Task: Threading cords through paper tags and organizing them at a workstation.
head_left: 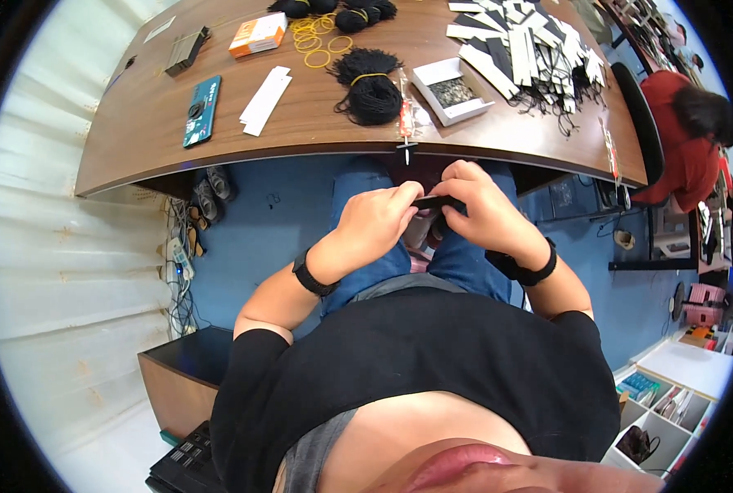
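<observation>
Strip of black material (434,200) is spanning the short gap between left hand (373,218) and right hand (488,207), above the lap (465,264) and just short of the brown table (136,135); the fingers are covering both its ends, so its full shape is not showing. From nine o'clock of the strip, the left hand is pinching one end between thumb and forefinger, its other fingers apparently curling in close; from three o'clock, the right hand is pinching the opposite end, its outer fingers overlapping too much to tell apart. At eleven o'clock, a bundle of black cords (373,100) is lying on the tabletop; at twelve, a white tray (468,112) is holding small pieces; at one, black and white tags (521,53) are lying heaped. Toward half past two, a co-worker (670,148) in red is sitting. Slippage is posing the likeliest fault: a loosening pinch could be letting the strip fall to the blue floor (276,246), while uneven pulling could be creasing or twisting it.
</observation>
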A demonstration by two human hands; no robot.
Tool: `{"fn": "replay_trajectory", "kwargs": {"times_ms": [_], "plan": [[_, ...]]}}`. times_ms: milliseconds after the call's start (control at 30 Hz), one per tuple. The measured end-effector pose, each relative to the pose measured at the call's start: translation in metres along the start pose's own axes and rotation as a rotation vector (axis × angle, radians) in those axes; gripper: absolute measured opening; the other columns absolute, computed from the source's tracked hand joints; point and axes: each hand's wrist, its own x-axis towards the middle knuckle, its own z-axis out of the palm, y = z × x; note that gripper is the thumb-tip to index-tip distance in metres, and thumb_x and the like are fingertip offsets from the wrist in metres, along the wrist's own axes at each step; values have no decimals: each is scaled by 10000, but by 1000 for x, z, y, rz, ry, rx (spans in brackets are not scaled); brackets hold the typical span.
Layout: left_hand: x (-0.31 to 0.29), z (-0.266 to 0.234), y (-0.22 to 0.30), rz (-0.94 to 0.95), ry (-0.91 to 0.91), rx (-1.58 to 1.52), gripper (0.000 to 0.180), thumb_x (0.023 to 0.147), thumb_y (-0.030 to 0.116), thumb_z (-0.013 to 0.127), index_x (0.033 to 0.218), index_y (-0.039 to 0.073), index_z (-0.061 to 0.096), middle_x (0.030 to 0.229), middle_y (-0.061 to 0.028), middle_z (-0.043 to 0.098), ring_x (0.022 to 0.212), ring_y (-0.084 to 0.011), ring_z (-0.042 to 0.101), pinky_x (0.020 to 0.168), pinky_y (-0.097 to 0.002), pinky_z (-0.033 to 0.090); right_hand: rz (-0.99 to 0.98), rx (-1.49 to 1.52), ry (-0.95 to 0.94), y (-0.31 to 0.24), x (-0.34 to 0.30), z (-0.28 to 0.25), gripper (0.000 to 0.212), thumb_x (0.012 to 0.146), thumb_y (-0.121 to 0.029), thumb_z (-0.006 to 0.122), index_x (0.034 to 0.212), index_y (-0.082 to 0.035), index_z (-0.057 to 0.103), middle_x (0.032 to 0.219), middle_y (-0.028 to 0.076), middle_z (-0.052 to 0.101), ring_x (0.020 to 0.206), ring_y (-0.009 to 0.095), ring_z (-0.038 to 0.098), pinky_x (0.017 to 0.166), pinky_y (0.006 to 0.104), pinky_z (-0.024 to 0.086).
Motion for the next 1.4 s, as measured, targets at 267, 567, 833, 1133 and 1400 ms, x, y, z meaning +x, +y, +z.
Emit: {"fn": "replay_trajectory", "kwargs": {"times_ms": [267,567,833,1133,1400], "plan": [[20,-64,-53,-74,518,193,328,801,196,644,1082,38,583,1094,-155,588,1059,-321,530,923,-404,408,-45,-377,647,31,42,-54,93,716,-96,695,800,-83,657,1021,84,595,1003,274,503,888,375,349],[-10,-88,-136,-582,556,843,239,762,192,677,942,36,649,996,-114,601,979,-324,523,842,-440,429,283,-893,766,103,49,-58,575,719,-224,696,1259,-170,508,1336,158,378,1223,366,325,1020,500,219],[-11,-66,-123,-397,796,-123,97,831,79,631,856,-5,589,819,-51,580,624,-116,518,565,-243,424,-34,35,466,24,19,29,171,781,-42,623,951,-25,622,878,120,625,748,248,609,682,330,489],[-27,34,-50,-581,-92,-1057,110,852,90,621,891,-6,586,812,-51,598,650,-111,588,601,-237,488,451,592,181,21,10,77,210,881,-165,572,968,25,588,826,157,633,751,191,607,679,340,481],[-1,33,-54,-457,93,-670,174,873,161,605,909,-10,609,750,3,587,641,-64,527,573,-214,436,404,318,68,44,8,89,240,869,-228,569,925,5,591,809,208,621,746,298,633,661,375,481]]}}
